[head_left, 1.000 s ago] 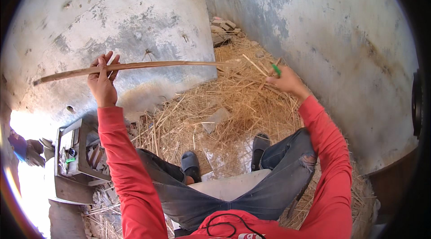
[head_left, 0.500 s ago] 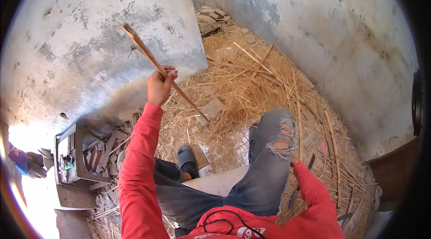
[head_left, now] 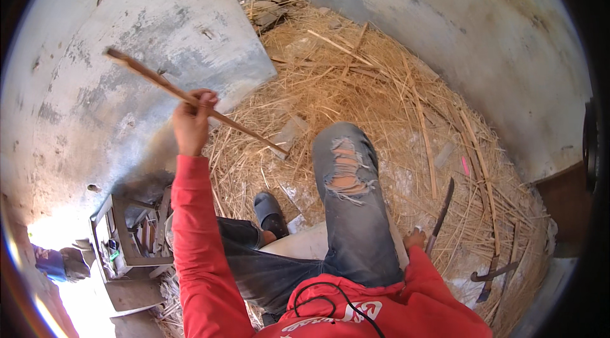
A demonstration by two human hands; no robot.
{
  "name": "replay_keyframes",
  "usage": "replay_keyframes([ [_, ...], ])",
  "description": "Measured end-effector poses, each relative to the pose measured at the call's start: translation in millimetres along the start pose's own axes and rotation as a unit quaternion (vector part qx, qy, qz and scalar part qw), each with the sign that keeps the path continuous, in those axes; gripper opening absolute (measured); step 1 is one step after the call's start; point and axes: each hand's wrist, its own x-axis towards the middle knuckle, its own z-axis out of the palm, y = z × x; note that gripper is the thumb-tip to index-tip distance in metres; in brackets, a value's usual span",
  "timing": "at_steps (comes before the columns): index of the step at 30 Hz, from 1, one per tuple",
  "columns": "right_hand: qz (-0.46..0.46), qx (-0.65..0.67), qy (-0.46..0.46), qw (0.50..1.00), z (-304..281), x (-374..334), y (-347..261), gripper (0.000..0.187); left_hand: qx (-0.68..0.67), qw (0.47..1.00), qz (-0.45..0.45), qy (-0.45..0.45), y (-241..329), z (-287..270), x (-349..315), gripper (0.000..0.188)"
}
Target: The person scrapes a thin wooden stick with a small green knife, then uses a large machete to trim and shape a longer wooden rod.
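Observation:
My left hand (head_left: 192,123) is closed round the middle of a long, thin wooden stick (head_left: 236,124). The stick slants from its dark, thick end in front of the pale wall down to its cut tip above the straw. Beyond my bent right knee, my right hand (head_left: 415,237) is low beside the edge of a pale, smooth board (head_left: 298,244) between my legs. Its fingers look slightly apart, and nothing shows in them. Right beside that hand is a long, dark-bladed knife (head_left: 443,214); my sleeve hides its lower end.
Straw and wood splinters (head_left: 318,96) cover the floor. A hooked tool (head_left: 495,272) and long strips (head_left: 478,163) lie at the right. Broken bricks (head_left: 270,4) are heaped far back. An old frame box (head_left: 124,236) with scraps stands left. A person's foot (head_left: 75,263) shows at far left.
My left hand has moved left with the stick, which now lies at a flatter slant. My right knee appears farther left, so my right hand and the knife show more fully. The view has shifted.

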Motion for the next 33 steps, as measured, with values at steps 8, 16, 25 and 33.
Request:
replay_keyframes([
  [8,0.041,0.070,-0.037,0.996,-35,-28,-26,0.092,0.039,0.997,0.053,0.050,-20,-18,13,0.014],
  [16,0.228,0.036,0.207,0.951,-48,-24,-22,0.093,0.046,0.994,0.008,0.100,-47,-19,-14,0.018],
  [25,0.139,0.065,0.067,0.986,-6,12,80,0.063,0.055,0.995,-0.009,0.077,-22,-23,-7,0.024],
  [33,0.166,0.101,0.117,0.974,-111,55,92,0.046,-0.058,0.995,0.019,0.074,-42,-19,18,0.044],
])
